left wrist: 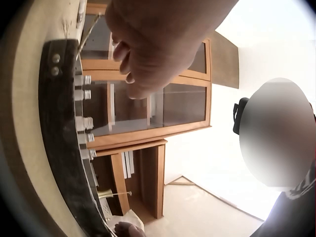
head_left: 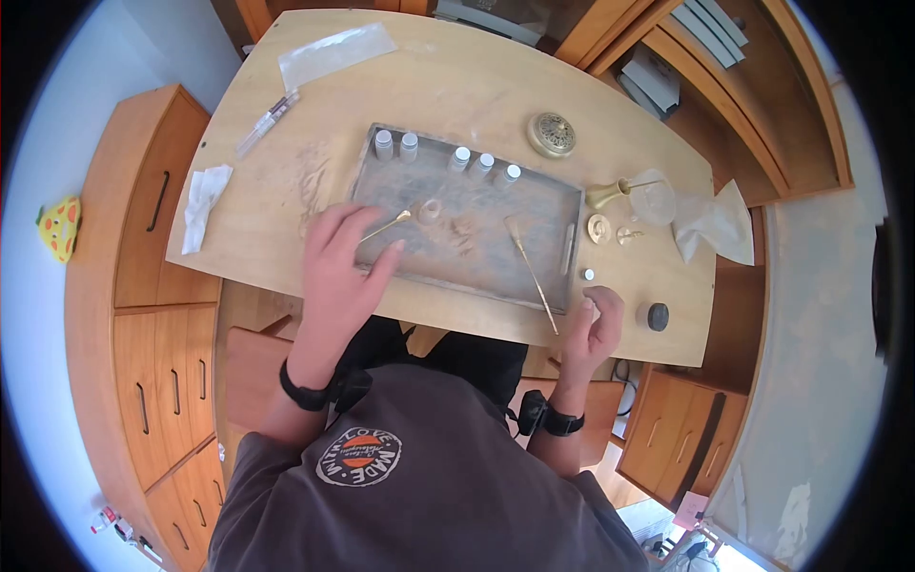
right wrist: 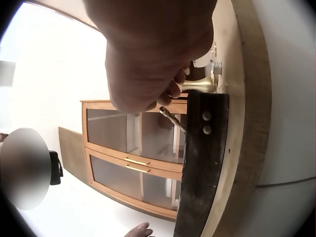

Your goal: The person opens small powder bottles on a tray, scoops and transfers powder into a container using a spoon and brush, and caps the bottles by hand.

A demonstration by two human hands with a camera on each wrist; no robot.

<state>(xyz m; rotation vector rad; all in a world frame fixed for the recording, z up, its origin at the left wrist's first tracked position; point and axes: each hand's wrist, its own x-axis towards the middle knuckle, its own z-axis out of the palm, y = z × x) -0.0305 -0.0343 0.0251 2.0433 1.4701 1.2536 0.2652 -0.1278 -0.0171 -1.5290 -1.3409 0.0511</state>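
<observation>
My left hand hovers at the front left of the grey tray, its fingers spread and loosely bent. Beside its fingers, a small gold spoon lies across the tray's edge. A small clear dish and a patch of brown powder are close by on the tray. My right hand is at the tray's front right corner, fingers curled, with a small pale thing showing between thumb and fingers. Just beyond it is a small white cap. A long gold brush leans over the front rim.
Several white-capped vials stand along the tray's back. To the right are a round brass burner, a brass vase, small brass pieces and a black jar. A white tissue lies at left.
</observation>
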